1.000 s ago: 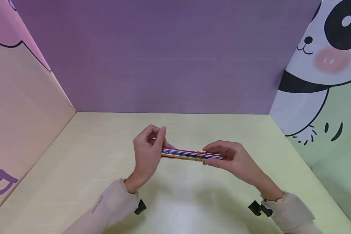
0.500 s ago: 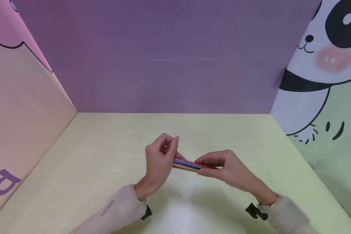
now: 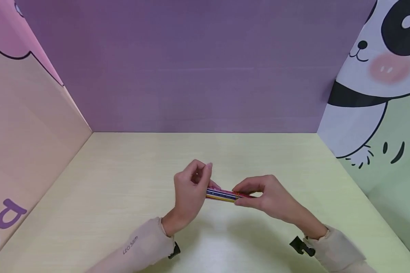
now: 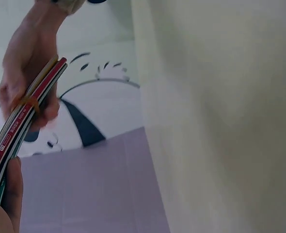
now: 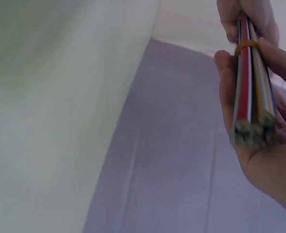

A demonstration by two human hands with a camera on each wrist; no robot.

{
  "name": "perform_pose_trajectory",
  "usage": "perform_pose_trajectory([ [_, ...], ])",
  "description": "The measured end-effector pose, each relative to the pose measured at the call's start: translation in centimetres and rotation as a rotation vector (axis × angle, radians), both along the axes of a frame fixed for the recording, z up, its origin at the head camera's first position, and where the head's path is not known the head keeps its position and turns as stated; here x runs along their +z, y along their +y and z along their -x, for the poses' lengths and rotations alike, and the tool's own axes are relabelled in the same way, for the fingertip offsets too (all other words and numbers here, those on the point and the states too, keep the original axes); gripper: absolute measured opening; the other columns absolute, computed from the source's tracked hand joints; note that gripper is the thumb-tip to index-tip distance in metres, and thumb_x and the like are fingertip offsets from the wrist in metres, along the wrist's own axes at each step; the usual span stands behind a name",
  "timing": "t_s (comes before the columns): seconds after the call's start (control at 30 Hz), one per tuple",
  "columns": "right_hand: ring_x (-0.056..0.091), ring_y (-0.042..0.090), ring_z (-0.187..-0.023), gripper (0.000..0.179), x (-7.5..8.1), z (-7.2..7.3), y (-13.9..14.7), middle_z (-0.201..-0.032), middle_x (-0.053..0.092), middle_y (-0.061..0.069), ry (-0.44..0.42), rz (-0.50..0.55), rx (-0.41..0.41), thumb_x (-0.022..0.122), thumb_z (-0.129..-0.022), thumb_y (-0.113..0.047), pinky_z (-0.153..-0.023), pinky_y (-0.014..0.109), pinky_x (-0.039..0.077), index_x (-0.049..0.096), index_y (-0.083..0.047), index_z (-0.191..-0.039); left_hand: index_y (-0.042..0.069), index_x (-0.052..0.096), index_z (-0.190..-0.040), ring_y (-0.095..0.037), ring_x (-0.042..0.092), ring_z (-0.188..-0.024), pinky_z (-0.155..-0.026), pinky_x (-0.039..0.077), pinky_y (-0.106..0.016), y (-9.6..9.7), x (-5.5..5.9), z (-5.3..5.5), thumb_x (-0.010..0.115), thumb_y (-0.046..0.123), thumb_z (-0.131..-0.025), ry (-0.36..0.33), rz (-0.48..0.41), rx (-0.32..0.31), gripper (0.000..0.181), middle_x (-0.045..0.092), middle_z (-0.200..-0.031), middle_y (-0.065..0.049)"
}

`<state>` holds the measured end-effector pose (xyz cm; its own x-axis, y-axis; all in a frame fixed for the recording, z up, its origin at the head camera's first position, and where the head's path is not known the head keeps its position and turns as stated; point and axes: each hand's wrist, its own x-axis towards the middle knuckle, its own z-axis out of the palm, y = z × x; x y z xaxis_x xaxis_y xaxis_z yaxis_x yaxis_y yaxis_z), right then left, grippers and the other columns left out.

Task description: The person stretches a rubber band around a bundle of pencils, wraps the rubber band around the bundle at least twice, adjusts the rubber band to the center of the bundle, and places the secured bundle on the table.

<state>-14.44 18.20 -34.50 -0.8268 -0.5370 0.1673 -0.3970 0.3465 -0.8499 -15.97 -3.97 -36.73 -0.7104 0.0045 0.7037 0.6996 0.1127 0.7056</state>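
A bundle of several striped pencils [image 3: 220, 194] is held lengthwise above the table between both hands. My left hand [image 3: 190, 193] grips its left end, with the fingers curled round the pencils. An orange-yellow rubber band [image 5: 247, 44] circles the bundle nearer its right end. My right hand [image 3: 271, 195] has thumb and fingers on either side of the bundle, pinching at the rubber band. In the right wrist view the pencils' flat ends [image 5: 249, 132] point towards the camera, above the right palm. Red, green and yellowish pencils show in the left wrist view, where the band [image 4: 26, 103] looks blurred.
The pale wooden table [image 3: 130, 163] lies under both hands. A purple wall [image 3: 205, 76] stands behind it, a beige and pink wall [image 3: 30, 125] on the left, and a wall with a panda drawing [image 3: 389, 72] on the right.
Both hands have shifted slightly right and nearer with the pencils. My right fingertips have come onto the rubber band, leaving less of the bundle showing between the hands.
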Motion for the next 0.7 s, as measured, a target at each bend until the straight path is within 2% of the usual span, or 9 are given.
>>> perform_pose_trajectory([
  [0.1, 0.071, 0.012, -0.082, 0.014, -0.6, -0.3, -0.6, -0.09, 0.073, -0.01, 0.046, -0.042, 0.039, 0.079, -0.087, -0.025, -0.074, 0.03, 0.058, 0.075, -0.021, -0.1, 0.004, 0.058, -0.081, -0.011, 0.067, -0.051, -0.043, 0.051, -0.024, 0.8, -0.7, -0.4, 0.062, 0.007, -0.098, 0.013, 0.038, -0.047, 0.018, 0.064, -0.063, -0.006],
  [0.2, 0.071, 0.009, -0.084, 0.017, -0.6, -0.3, -0.7, -0.091, 0.073, -0.011, 0.09, -0.062, 0.057, 0.077, -0.088, -0.028, -0.077, 0.03, 0.058, 0.073, -0.021, -0.103, 0.005, 0.059, -0.082, -0.011, 0.067, -0.052, -0.045, 0.052, -0.024, 0.8, -0.8, -0.3, 0.063, 0.007, -0.098, -0.001, 0.038, -0.029, 0.016, 0.065, -0.064, -0.005],
  [0.27, 0.07, 0.01, -0.085, 0.02, -0.2, -0.2, -0.4, -0.093, 0.073, -0.009, 0.106, -0.066, 0.053, 0.077, -0.088, -0.029, -0.077, 0.029, 0.058, 0.073, -0.02, -0.106, 0.006, 0.059, -0.082, -0.01, 0.067, -0.052, -0.045, 0.052, -0.026, 0.4, -0.5, 0.0, 0.062, 0.01, -0.099, -0.023, 0.022, -0.01, 0.017, 0.065, -0.065, -0.004],
  [0.47, 0.068, 0.012, -0.08, 0.018, 0.6, 0.1, 0.4, -0.093, 0.073, -0.006, 0.067, -0.097, 0.029, 0.076, -0.09, -0.025, -0.072, 0.027, 0.058, 0.073, -0.019, -0.107, 0.004, 0.059, -0.082, -0.015, 0.069, -0.053, -0.045, 0.053, -0.028, -0.7, 0.2, 0.9, 0.062, 0.014, -0.099, -0.072, -0.047, 0.026, 0.02, 0.06, -0.063, -0.005],
  [0.6, 0.068, 0.012, -0.079, 0.017, 0.3, 0.1, 0.3, -0.09, 0.073, -0.008, 0.06, -0.086, 0.005, 0.076, -0.09, -0.026, -0.071, 0.028, 0.058, 0.073, -0.019, -0.105, 0.004, 0.058, -0.081, -0.018, 0.069, -0.053, -0.045, 0.053, -0.03, -0.5, 0.3, 0.7, 0.062, 0.015, -0.1, -0.107, -0.078, 0.005, 0.022, 0.058, -0.062, -0.006],
  [0.7, 0.067, 0.011, -0.077, 0.015, -0.1, 0.0, -0.1, -0.086, 0.072, -0.01, 0.086, -0.097, -0.01, 0.077, -0.089, -0.027, -0.068, 0.026, 0.057, 0.073, -0.021, -0.102, 0.004, 0.058, -0.081, -0.017, 0.069, -0.053, -0.043, 0.051, -0.029, -0.2, 0.0, 0.5, 0.062, 0.016, -0.1, -0.114, -0.074, 0.003, 0.023, 0.058, -0.062, -0.005],
])
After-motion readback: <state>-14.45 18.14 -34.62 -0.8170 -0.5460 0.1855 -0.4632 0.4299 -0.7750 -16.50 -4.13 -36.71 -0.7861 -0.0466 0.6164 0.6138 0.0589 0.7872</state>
